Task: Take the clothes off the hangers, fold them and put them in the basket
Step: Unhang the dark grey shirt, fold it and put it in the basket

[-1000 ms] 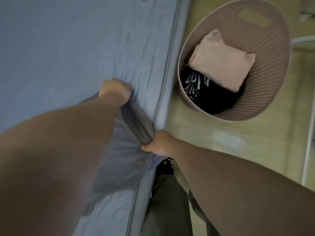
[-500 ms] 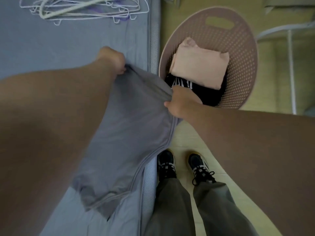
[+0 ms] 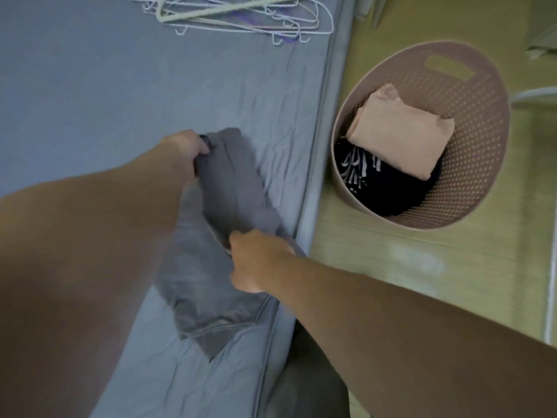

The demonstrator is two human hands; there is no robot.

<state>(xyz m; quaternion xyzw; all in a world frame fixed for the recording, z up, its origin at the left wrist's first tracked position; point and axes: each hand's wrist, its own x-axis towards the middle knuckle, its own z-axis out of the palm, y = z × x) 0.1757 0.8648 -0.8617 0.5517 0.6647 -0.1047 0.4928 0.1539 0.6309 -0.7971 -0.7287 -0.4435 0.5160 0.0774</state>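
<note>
A grey garment (image 3: 229, 203) lies partly folded on the blue-grey bed (image 3: 90, 101), near its right edge. My left hand (image 3: 184, 146) grips the garment's far end. My right hand (image 3: 259, 260) grips its near folded edge, fingers curled under the cloth. The garment's lower part (image 3: 205, 306) spreads flat toward me. On the floor to the right stands a pink perforated basket (image 3: 476, 122). Inside it a folded peach garment (image 3: 404, 134) rests on a folded black garment with white stripes (image 3: 376, 179).
A pile of white and purple wire hangers (image 3: 241, 16) lies at the far end of the bed. The yellowish floor (image 3: 422, 267) runs along the bed's right side. A white rack leg (image 3: 551, 297) stands at the far right. My dark trousers (image 3: 307, 378) show below.
Both hands have drawn the grey garment back from over the basket side onto the bed, folding its upper part over. The view has shifted left and down.
</note>
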